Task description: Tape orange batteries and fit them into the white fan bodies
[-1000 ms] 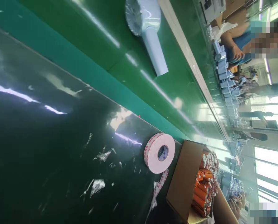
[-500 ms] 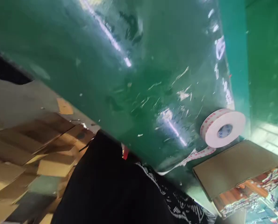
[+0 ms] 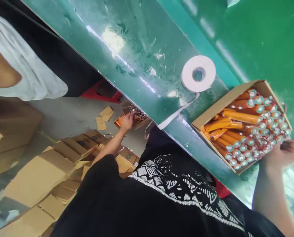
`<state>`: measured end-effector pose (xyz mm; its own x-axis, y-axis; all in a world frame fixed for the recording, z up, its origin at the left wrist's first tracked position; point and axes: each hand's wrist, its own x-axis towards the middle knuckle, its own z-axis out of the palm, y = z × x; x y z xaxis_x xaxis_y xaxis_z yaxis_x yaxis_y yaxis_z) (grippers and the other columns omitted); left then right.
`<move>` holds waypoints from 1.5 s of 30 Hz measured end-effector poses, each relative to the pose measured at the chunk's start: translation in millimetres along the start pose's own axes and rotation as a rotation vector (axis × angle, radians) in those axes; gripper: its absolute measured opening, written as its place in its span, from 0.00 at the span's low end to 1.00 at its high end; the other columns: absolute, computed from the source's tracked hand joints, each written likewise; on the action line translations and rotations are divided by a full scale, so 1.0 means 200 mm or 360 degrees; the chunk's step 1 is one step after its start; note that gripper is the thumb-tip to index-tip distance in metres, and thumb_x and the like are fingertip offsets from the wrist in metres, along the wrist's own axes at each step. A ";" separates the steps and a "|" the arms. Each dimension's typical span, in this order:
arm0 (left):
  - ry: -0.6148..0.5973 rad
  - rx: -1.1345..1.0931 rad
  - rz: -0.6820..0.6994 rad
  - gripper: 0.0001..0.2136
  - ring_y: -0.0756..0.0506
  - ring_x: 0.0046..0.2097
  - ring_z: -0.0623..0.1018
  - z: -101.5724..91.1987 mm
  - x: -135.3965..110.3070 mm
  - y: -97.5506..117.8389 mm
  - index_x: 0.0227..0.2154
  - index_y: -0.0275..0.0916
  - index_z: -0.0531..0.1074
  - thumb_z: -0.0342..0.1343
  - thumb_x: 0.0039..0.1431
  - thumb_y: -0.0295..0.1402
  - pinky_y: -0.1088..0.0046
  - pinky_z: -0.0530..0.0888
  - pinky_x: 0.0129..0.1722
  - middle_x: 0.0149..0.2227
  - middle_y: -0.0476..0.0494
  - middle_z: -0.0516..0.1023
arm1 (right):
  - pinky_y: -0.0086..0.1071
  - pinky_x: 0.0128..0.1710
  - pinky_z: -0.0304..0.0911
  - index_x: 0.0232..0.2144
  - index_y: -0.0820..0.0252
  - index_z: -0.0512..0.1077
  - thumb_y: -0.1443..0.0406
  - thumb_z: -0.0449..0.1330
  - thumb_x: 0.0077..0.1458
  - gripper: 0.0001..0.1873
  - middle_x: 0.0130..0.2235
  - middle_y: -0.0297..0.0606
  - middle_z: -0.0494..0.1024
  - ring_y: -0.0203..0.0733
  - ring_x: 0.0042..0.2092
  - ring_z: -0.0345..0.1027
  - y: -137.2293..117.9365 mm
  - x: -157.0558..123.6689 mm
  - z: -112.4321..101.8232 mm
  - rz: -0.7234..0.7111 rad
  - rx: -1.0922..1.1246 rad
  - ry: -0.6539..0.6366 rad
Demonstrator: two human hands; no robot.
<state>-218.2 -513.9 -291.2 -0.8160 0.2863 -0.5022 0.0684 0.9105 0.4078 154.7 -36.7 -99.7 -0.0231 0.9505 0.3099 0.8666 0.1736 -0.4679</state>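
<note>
On the green table, a cardboard box (image 3: 217, 110) holds many orange-wrapped cylindrical battery cells (image 3: 239, 116) with thin wires at their ends. My right hand (image 3: 286, 153) is at the lower right side of this box, its fingers curled closed near the wired ends; what they grip is hidden. Down below the table edge, my left hand (image 3: 127, 121) reaches into a second box of orange cells (image 3: 119, 121). Its fingers look closed among the cells and wires, but what is in them is too small to make out.
A roll of white tape (image 3: 206, 65) lies on the green table (image 3: 142, 65), its loose strip (image 3: 173, 116) running to the edge. Cardboard boxes (image 3: 40, 171) are stacked on the floor. A red stool (image 3: 100, 93) and another person's white garment (image 3: 25, 62) are at left.
The view has swung, so the tape roll and the box of cells sit higher in the picture. Both my hands, the lower box and the other person have come into view.
</note>
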 end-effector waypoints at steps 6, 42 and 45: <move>0.0416 0.0004 0.0352 0.25 0.50 0.23 0.60 -0.50 -0.52 0.23 0.16 0.42 0.53 0.46 0.68 0.48 0.73 0.57 0.25 0.17 0.52 0.54 | 0.41 0.27 0.57 0.25 0.51 0.69 0.59 0.61 0.42 0.06 0.23 0.39 0.71 0.42 0.24 0.61 0.07 -0.03 -0.05 -0.0111 0.0165 -0.0384; 0.0171 0.0311 0.2187 0.18 0.39 0.62 0.76 -0.48 -0.61 1.64 0.59 0.45 0.74 0.50 0.75 0.44 0.59 0.77 0.59 0.62 0.40 0.76 | 0.38 0.30 0.59 0.26 0.53 0.72 0.48 0.57 0.55 0.17 0.25 0.39 0.76 0.46 0.28 0.68 0.08 -0.03 -0.20 -0.0441 0.0260 -0.0909; 0.0605 -0.0232 0.1728 0.18 0.41 0.54 0.79 -0.44 -0.45 1.16 0.51 0.43 0.77 0.48 0.76 0.48 0.61 0.79 0.55 0.52 0.39 0.80 | 0.44 0.29 0.63 0.27 0.50 0.74 0.50 0.62 0.47 0.12 0.25 0.43 0.77 0.51 0.27 0.69 0.07 -0.01 -0.17 -0.0287 0.0217 -0.0778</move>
<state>-180.0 -355.4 -84.1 -0.4897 0.7654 0.4175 0.7919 0.1901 0.5802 184.3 -44.6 -79.5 -0.4234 0.9059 -0.0109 0.7555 0.3464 -0.5561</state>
